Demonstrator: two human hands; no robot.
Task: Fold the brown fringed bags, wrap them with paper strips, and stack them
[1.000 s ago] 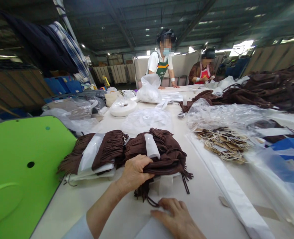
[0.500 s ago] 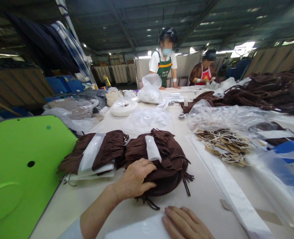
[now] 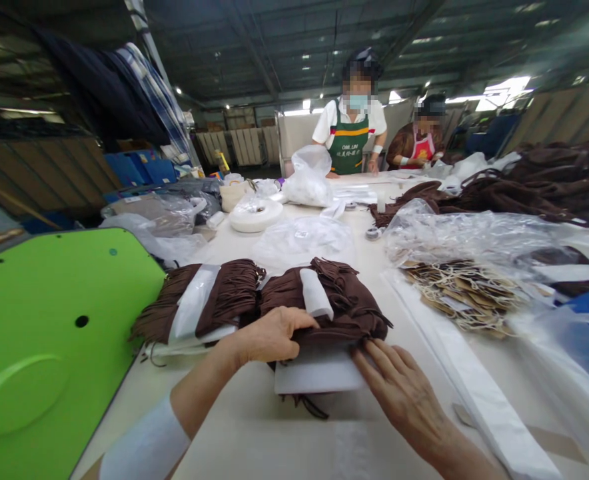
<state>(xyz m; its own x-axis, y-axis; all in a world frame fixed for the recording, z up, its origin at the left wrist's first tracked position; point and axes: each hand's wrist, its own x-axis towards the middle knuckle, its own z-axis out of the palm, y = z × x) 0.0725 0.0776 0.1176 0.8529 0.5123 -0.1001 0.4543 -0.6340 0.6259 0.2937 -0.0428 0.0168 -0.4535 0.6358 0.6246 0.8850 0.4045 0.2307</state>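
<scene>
In front of me lies a dark brown fringed bag (image 3: 344,287) with a white wrap around its strap or middle. My left hand (image 3: 269,333) is closed on its near edge, fingers over the top and thumb below, lifting the flap. A white sheet (image 3: 314,373) sits under that raised edge, its near end sticking out toward me. My right hand (image 3: 399,383) holds the sheet's right side, its fingertips at the bag's edge; the thumb is hidden. Just left lies a second brown fringed bundle (image 3: 239,287) with a white band, resting on white sheets.
A green panel (image 3: 34,347) stands at the left. Paper tags with strings (image 3: 469,293) and clear plastic bags (image 3: 474,230) lie to the right. Behind are a white tape roll (image 3: 255,217) and a brown heap (image 3: 539,180). Two co-workers stand across the table (image 3: 254,427).
My right hand has moved forward, carrying the white sheet from the table's near side to under the bag's edge. My left hand stays on the bag, lifting its flap.
</scene>
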